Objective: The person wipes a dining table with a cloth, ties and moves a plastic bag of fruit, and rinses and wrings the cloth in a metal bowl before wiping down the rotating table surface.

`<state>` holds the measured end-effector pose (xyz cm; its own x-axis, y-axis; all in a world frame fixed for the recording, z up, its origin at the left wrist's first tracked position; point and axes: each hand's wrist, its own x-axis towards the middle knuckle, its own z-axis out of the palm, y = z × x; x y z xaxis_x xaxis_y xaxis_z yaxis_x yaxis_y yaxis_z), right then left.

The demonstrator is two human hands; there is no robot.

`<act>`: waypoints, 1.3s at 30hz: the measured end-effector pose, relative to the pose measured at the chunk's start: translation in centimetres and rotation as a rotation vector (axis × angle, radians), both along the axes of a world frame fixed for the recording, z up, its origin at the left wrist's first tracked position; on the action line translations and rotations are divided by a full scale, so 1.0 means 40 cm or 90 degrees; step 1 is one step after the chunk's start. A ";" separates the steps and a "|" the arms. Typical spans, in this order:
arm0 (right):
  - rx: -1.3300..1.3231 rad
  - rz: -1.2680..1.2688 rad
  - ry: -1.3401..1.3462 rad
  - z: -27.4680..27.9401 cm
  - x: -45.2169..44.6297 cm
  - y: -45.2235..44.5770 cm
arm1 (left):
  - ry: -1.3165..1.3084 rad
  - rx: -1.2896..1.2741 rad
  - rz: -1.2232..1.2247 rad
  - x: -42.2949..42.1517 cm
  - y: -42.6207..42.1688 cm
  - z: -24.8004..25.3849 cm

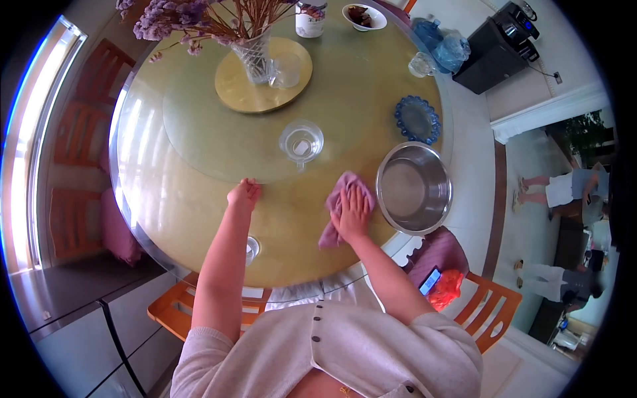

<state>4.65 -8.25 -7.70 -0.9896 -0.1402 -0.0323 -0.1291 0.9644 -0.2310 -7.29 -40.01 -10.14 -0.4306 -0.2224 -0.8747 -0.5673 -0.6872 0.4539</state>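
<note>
My right hand [353, 211] presses a crumpled purple cloth [330, 233] onto the round glass-topped table [279, 259], its fingers stretched over the fabric. To the left, my left hand [245, 192] has its fingers curled together at the near rim of the glass turntable [199, 142] and appears to pinch it. Just beyond, a clear glass pitcher [302, 142] stands on the turntable. A stainless steel basin [413, 189] sits right of the cloth. Partly behind my left forearm is a small clear glass [251, 249].
A gold round stand [292, 86] bears a vase [252, 58] of dried flowers. A blue scalloped glass dish [417, 120], a white bowl [364, 17] and a glass mug [421, 65] stand farther off. A phone [430, 281] lies on a chair at right. Two people are in the background.
</note>
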 end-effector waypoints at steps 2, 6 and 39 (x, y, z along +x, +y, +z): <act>0.014 -0.135 0.056 -0.004 -0.099 -0.016 | 0.002 0.003 0.010 0.002 -0.020 0.000; 0.019 -0.144 0.163 -0.037 -0.153 -0.055 | 0.022 0.111 -0.057 0.018 -0.021 -0.005; 0.045 -0.061 0.068 0.046 -0.787 -0.186 | -0.028 0.051 -0.078 0.009 -0.022 0.006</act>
